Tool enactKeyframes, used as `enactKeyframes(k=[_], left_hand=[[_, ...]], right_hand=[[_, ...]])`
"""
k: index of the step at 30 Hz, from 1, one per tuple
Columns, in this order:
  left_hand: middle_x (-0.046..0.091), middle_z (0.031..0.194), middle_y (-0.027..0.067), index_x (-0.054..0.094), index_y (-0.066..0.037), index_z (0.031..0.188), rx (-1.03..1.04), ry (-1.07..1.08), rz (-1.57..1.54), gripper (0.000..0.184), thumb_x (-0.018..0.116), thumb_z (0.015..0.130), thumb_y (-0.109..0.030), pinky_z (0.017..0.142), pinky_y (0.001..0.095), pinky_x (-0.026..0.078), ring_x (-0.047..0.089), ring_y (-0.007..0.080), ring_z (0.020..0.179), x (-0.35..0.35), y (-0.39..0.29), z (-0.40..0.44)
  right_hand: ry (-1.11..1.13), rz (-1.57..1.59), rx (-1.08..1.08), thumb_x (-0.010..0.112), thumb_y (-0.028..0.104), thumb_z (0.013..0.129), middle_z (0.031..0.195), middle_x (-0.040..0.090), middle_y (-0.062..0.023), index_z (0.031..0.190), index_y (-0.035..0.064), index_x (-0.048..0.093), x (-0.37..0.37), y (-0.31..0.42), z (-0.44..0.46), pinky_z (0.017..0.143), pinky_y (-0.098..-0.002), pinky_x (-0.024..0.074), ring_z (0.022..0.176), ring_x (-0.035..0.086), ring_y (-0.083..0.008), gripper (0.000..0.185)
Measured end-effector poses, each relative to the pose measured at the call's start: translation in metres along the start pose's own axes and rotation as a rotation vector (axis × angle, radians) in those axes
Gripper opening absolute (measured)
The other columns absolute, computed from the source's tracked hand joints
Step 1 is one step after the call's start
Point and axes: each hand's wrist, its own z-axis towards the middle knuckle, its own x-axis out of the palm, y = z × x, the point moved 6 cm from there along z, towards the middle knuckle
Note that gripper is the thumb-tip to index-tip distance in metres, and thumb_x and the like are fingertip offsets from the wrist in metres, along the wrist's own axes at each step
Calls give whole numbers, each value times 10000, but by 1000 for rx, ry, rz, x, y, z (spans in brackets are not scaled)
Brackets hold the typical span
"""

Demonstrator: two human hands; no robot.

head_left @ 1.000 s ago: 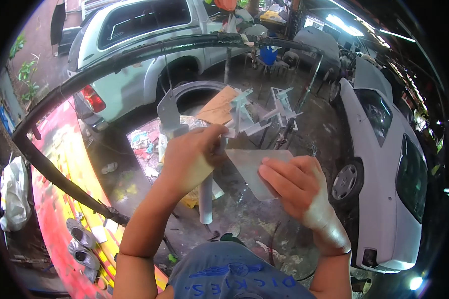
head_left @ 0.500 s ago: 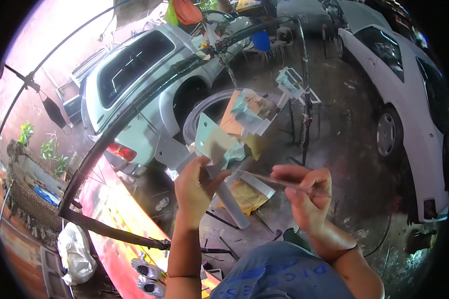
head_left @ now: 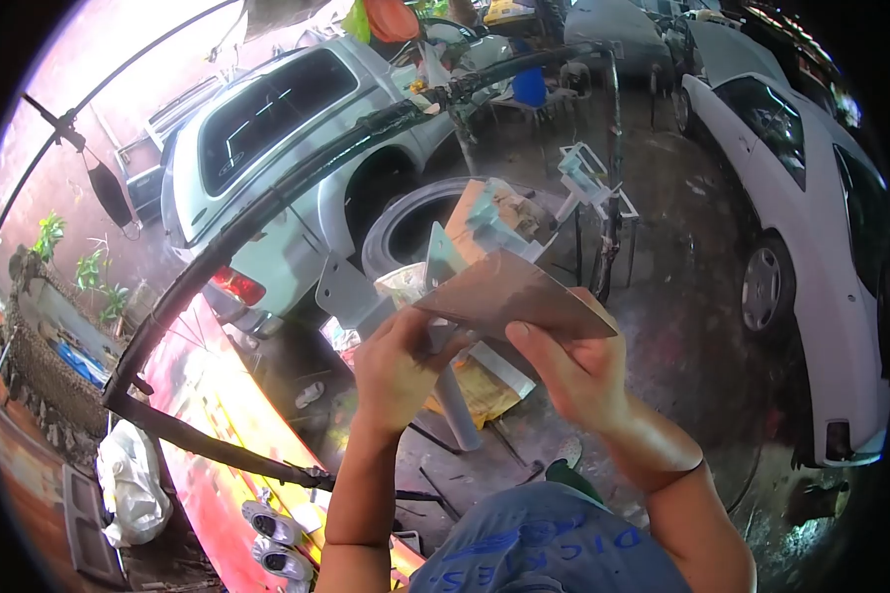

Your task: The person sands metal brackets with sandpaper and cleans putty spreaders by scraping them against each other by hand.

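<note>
A thin brownish-grey sheet (head_left: 519, 292), which looks like sandpaper, is held out flat and tilted in front of me. My right hand (head_left: 583, 371) pinches its right part, thumb on the near edge and fingers behind. At the sheet's left corner is my left hand (head_left: 396, 361), closed with thumb and fingers together; the sheet partly hides its grip. Just behind stand light grey painted pieces: a plate with holes (head_left: 344, 292), a second plate (head_left: 440, 255) and a long narrow bar (head_left: 457, 410) slanting down below the hands.
A dark metal frame (head_left: 232, 242) surrounds the work spot. Behind it are a tyre (head_left: 381, 237), a cardboard piece (head_left: 465, 217) and a silver vehicle (head_left: 267, 128). A white car (head_left: 761, 188) stands at right. Yellow paper (head_left: 480, 390) lies below; shoes (head_left: 277, 544) sit at lower left.
The sheet has turned from nearly edge-on to showing its broad face. My right hand has moved left, closer to my left hand. The view has shifted slightly.
</note>
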Motion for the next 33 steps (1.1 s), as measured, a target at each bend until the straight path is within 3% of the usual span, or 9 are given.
enactKeyframes(k=[3, 6, 10, 12, 15, 18, 21, 28, 33], left_hand=[[749, 945, 74, 662, 11, 1120, 4, -7, 30, 429, 876, 753, -47, 730, 262, 558, 668, 91, 800, -2, -1, 0], [654, 775, 69, 698, -95, 1093, 121, -83, 116, 428, 881, 730, -228, 585, 328, 497, 628, 210, 637, -6, -7, 1], [687, 842, 75, 685, -76, 1082, 137, -116, -19, 438, 896, 714, -182, 617, 314, 523, 650, 208, 670, -3, 3, 0], [698, 874, 81, 681, -76, 1077, 108, -112, -36, 442, 902, 705, -168, 629, 310, 531, 659, 210, 682, -5, 4, -1], [724, 853, 64, 657, 12, 1088, 133, -109, -3, 450, 902, 721, -77, 714, 248, 535, 690, 114, 780, -3, 11, -3], [702, 847, 77, 657, -2, 1065, 103, -37, 146, 460, 917, 694, -81, 671, 251, 518, 663, 108, 733, -9, 10, -9], [720, 969, 115, 684, -52, 1091, 148, -67, 124, 480, 910, 674, -125, 652, 316, 526, 668, 232, 723, -7, 20, -13], [724, 980, 108, 675, -26, 1074, 327, -29, 305, 445, 898, 694, -93, 739, 353, 548, 700, 267, 828, 1, 54, -10], [695, 1175, 141, 687, -37, 1150, 378, 38, 504, 447, 853, 749, -145, 969, 426, 497, 638, 325, 1109, 4, 69, 0]], right_hand=[[26, -14, 71, 683, 46, 951, 953, 691, -58, 1178, -41, 599, -1, -6, 1, 714, -225, 490, 842, 603, -49, 257], [11, 17, 152, 684, 54, 952, 952, 691, -50, 1176, -38, 605, -1, -10, 0, 710, -226, 495, 838, 604, -47, 254], [59, -80, 65, 668, 37, 955, 994, 692, -53, 1195, -45, 608, -9, -10, -7, 750, -231, 509, 875, 616, -64, 261], [-67, 148, 110, 653, 16, 955, 1039, 688, -59, 1208, -48, 608, -10, 6, -6, 796, -239, 507, 928, 617, -81, 265], [-117, 273, 115, 634, -8, 956, 1106, 677, -66, 1230, -50, 605, -18, 20, -13, 862, -253, 496, 1001, 612, -104, 279], [-137, 206, 106, 624, -2, 962, 1136, 666, -61, 1235, -50, 602, -35, 18, -26, 897, -266, 483, 1035, 599, -111, 279], [-233, 155, 200, 609, 23, 969, 1142, 655, -52, 1230, -47, 599, -52, 3, -40, 911, -273, 470, 1042, 585, -110, 271], [-394, 99, 507, 595, 74, 957, 1149, 645, -46, 1218, -38, 599, -95, -70, -89, 940, -276, 445, 1066, 570, -111, 285], [-444, 148, 728, 616, 83, 951, 1177, 647, -43, 1271, -33, 584, -99, -114, -133, 963, -305, 452, 1082, 581, -125, 342]])
